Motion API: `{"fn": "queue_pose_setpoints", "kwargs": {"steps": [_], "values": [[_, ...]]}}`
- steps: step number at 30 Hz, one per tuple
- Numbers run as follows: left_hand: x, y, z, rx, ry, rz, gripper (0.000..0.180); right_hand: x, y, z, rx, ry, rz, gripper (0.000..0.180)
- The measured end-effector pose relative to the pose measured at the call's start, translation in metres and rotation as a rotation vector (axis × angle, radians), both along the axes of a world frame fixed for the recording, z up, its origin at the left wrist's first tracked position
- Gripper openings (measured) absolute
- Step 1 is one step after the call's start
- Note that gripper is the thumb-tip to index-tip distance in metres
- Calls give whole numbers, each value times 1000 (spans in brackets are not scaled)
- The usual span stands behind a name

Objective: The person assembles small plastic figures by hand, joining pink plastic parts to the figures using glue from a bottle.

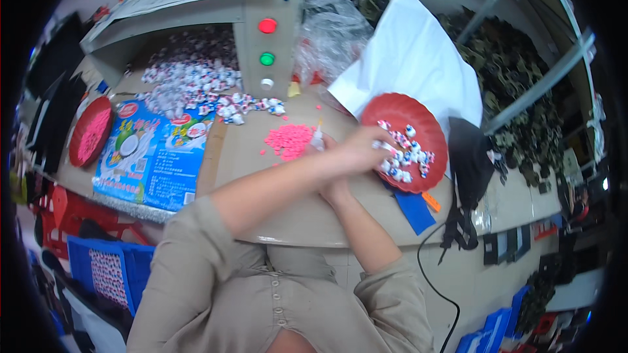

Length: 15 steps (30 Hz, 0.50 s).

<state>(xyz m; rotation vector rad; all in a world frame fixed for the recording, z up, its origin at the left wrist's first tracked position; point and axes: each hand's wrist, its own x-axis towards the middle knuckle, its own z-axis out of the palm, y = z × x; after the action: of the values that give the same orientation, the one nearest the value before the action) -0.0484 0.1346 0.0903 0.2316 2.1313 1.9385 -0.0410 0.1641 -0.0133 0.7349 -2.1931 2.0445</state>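
Note:
My forearms cross over the table. My left hand (pixel 364 150) reaches right over the red scalloped bowl (pixel 435 124), its fingers drawn together among small white, blue and pink figures (pixel 413 155). Whatever is between those fingertips is too small and blurred to make out. Partly hidden behind the left wrist, my right hand (pixel 329 150) is closed round a small white bottle (pixel 318 138) with a thin yellowish tip pointing up. Just left of that bottle lies a loose pile of small flat pink pieces (pixel 288 142) on the table.
A grey machine (pixel 271 39) with red and green buttons stands at the back left, many small figures (pixel 193 82) heaped under it. A red dish of pink pieces (pixel 93 136) sits beside blue printed sheets (pixel 147 157). White cloth (pixel 415 52) and a black bag (pixel 470 163) border the bowl.

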Motion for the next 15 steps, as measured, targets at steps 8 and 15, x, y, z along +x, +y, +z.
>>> {"fn": "queue_pose_setpoints", "kwargs": {"steps": [8,15], "values": [[-20,6,-26,-121,203,79,31,-4,7,-1,-157,-385,94,44],[16,-166,-53,-1120,602,594,25,-11,12,16,-284,-545,32,35]]}}
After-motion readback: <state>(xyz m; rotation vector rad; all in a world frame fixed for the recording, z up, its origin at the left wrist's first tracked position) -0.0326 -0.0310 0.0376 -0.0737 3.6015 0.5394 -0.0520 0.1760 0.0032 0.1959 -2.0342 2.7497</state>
